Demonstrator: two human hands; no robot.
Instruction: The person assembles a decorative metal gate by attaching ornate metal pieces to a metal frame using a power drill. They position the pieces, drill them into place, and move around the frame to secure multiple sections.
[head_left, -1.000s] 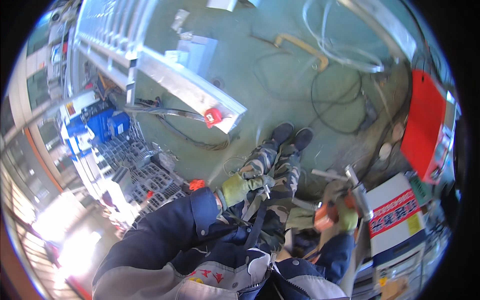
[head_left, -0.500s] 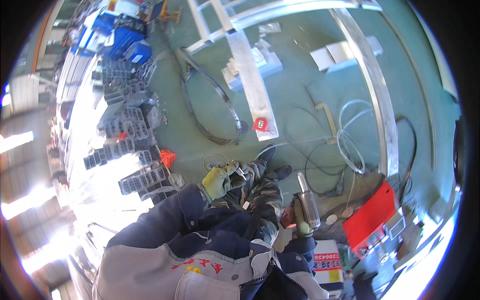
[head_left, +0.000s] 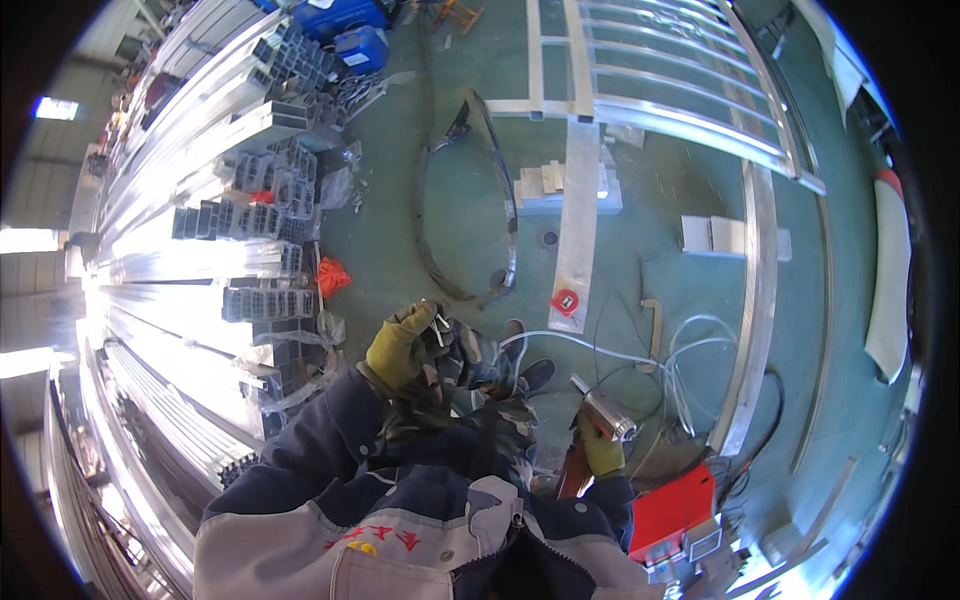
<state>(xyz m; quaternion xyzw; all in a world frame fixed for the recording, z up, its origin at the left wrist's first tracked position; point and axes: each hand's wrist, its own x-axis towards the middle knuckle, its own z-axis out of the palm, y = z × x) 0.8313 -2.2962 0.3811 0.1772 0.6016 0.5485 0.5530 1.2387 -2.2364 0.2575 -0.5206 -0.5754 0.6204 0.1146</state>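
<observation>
My left hand, in a yellow-green work glove, is closed in front of my left thigh. Thin, shiny metal pins that look like rivets stick out from its fingertips; their exact number is unclear. At my right side, my right hand in a matching glove grips a pneumatic rivet gun. The gun has a silver cylinder, a narrow nozzle tilted up and left, and a reddish-brown lower part partly hidden by the hand. Ahead of my shoes, a red tape measure lies on the end of a flat aluminium bar.
A welded aluminium frame stretches across the far right, with a long beam running toward me. A clear air hose and a dark cable loop lie on the green floor. Stacked aluminium profiles fill the left; a red case stands lower right.
My view has swung, so the frame and floor items sit differently. The rivet gun's nozzle, upright before, now leans left. Both hands keep their hold.
</observation>
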